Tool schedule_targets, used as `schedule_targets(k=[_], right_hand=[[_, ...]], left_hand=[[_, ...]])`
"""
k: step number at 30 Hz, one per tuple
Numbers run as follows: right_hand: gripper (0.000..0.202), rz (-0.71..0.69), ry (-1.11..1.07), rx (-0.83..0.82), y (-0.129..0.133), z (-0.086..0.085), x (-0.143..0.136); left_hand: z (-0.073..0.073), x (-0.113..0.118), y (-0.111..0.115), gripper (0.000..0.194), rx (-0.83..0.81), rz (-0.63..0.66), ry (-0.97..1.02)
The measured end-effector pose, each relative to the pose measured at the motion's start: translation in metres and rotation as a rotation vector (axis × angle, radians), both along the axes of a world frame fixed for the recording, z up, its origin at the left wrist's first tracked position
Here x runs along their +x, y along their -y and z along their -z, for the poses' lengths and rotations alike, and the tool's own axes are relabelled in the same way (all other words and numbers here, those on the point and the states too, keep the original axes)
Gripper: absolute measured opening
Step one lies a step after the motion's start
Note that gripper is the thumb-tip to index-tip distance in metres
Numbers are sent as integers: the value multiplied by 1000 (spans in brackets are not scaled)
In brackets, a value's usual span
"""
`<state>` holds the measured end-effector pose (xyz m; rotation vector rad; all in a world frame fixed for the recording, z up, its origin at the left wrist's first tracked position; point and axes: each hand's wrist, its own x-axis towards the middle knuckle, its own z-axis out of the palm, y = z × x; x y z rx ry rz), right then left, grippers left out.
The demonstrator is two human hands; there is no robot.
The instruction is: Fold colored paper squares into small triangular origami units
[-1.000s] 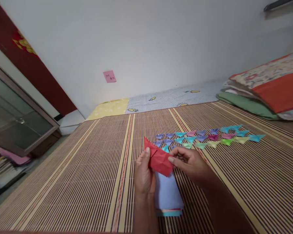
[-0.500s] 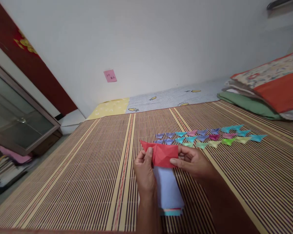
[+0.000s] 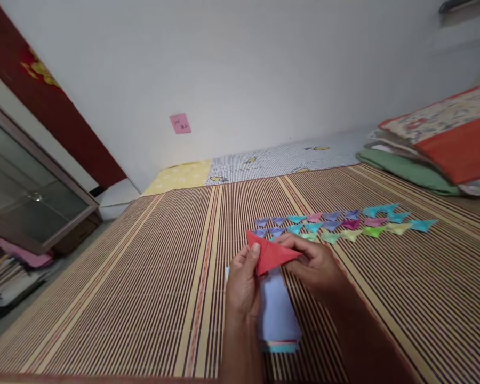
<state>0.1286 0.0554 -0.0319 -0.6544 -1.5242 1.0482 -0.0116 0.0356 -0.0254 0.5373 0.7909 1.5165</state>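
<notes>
A red folded paper [image 3: 272,257] is held up between both hands, with pointed ends at its upper left and right. My left hand [image 3: 244,272] pinches its left part, thumb on the near face. My right hand [image 3: 314,264] grips the right point, its fingertips partly hidden behind the paper. Below the hands lies a stack of coloured paper sheets [image 3: 279,309], pale blue on top, with red and turquoise edges showing at the near end. Beyond them, small folded paper boats [image 3: 351,224] stand in rows in several colours.
A striped bamboo mat [image 3: 164,288] spreads under everything. Folded bedding [image 3: 456,144] is piled at the right. A pink note [image 3: 180,124] sticks to the white wall [image 3: 264,74]. At the left are a glass-fronted cabinet [image 3: 32,181] and stacked books [image 3: 4,272].
The red paper's right end has gone from a square-cornered flap to a point. My right hand has closed around that end, and my left hand has shifted slightly right.
</notes>
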Motion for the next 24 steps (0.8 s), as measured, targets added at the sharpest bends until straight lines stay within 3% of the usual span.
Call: schedule_targets(k=[5,10,13,18,24], right_hand=[[2,94,-31,-14,0,2,-4],[33,113,-149,-213,-2,4,-1],[41,60,-102,-283,-3,8,0],[30,142,-64,-243,-7,15,-5],[31,216,-147,-245,-9,8,-1]], left_hand=[[6,-1,-2,44,41,-32,-61],[15,-4,-4,38,84,-264,-240],[14,-1,-3,36,111,-302,-374],[11,0,0,35,155,-181,-447],[16,-12,-2,40,196,208,-488]])
